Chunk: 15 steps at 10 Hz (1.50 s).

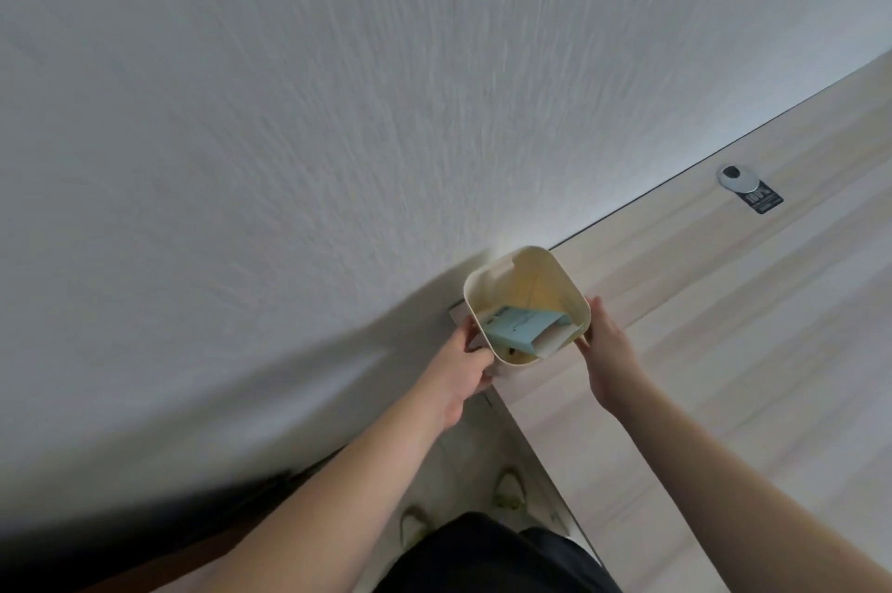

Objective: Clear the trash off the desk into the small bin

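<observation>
A small cream bin (555,276) with rounded corners stands at the desk's left corner, against the wall. Inside it lie a light blue paper (519,327) and a white paper (552,341). My left hand (466,363) grips the bin's near left side, fingers curled on the rim and wall. On the bin's right side, my right hand (606,341) rests with its fingertips touching the outer wall near the rim. The view is tilted and blurred.
The pale wood desk (724,327) stretches to the right, with a round cable grommet (736,177) and a black label (763,201) near its back edge. A white textured wall (338,110) fills the left. My feet in pale shoes (509,488) stand on the floor below.
</observation>
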Each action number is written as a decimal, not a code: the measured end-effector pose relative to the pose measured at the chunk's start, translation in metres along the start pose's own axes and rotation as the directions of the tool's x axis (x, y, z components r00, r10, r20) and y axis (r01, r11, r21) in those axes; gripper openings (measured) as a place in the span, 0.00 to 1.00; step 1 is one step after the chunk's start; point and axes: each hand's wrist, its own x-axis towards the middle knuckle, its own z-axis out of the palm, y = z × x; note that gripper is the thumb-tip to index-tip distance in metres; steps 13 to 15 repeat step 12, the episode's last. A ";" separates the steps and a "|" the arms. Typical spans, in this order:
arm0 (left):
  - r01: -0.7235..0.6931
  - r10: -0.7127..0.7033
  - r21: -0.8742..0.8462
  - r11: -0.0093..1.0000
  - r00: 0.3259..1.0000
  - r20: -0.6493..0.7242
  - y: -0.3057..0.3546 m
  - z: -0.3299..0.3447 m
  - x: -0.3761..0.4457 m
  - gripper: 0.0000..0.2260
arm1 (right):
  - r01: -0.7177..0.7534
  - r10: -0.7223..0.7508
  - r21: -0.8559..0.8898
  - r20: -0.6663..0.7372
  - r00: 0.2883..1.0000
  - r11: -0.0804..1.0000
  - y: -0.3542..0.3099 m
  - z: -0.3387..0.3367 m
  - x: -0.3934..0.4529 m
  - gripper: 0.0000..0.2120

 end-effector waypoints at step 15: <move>0.039 -0.038 0.001 0.999 0.980 -0.196 -0.008 -0.043 0.019 0.13 | -0.087 0.083 -0.020 -0.149 0.985 0.996 0.006 -0.006 0.026 0.16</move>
